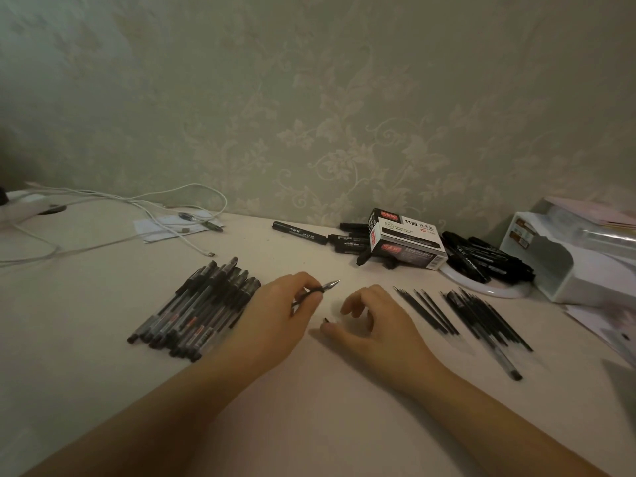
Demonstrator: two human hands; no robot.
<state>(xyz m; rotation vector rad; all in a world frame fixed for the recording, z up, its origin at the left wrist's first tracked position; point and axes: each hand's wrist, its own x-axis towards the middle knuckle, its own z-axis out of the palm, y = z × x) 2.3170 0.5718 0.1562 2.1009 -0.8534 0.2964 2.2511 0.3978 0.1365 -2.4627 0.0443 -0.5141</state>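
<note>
My left hand (275, 318) grips a thin black pen (321, 289) whose metal tip points up and to the right. My right hand (375, 321) hovers just right of it with fingers curled, and a tiny dark piece (326, 320) shows at its thumb tip. A pile of capped clear gel pens (199, 308) lies left of my left hand. Loose black refills (426, 311) and a second heap of pens and refills (488, 318) lie to the right of my right hand.
A marker box labelled 1120 (406, 241) stands at the back among black markers (299, 232), some on a white plate (481, 287). A white organiser (564, 266) sits at the right. White cables (155, 208) and a paper slip (161, 228) lie at the back left.
</note>
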